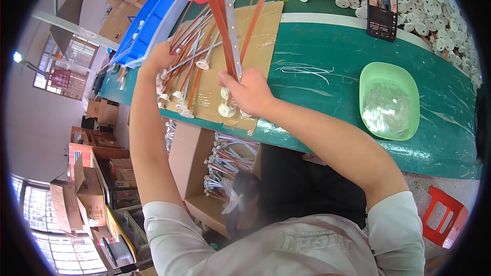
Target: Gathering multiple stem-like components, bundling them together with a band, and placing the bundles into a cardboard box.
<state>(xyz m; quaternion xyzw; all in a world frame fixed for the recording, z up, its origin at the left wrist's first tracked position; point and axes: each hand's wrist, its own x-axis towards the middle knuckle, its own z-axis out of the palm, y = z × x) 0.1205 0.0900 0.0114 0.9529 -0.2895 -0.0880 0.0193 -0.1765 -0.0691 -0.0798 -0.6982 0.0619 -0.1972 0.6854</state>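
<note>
My right hand [249,92] is closed around a few LED light strips [230,25], brown on one face and white with small yellow chips on another. They stand up from the fist, and white round discs [227,109] show at their lower ends. Farther left, my left hand [161,56] curls against a pile of similar strips [197,53]; its fingertips are partly hidden among them. The pile lies on a sheet of brown cardboard [263,38], with most white disc ends toward me.
A green table [317,110] carries a light green bowl [364,117] of small clear pieces, thin white wires [305,70] and a phone [381,33]. Many white discs [434,7] heap along the far side. Blue trays [148,15] stand left; an open carton [186,148] of strips sits below.
</note>
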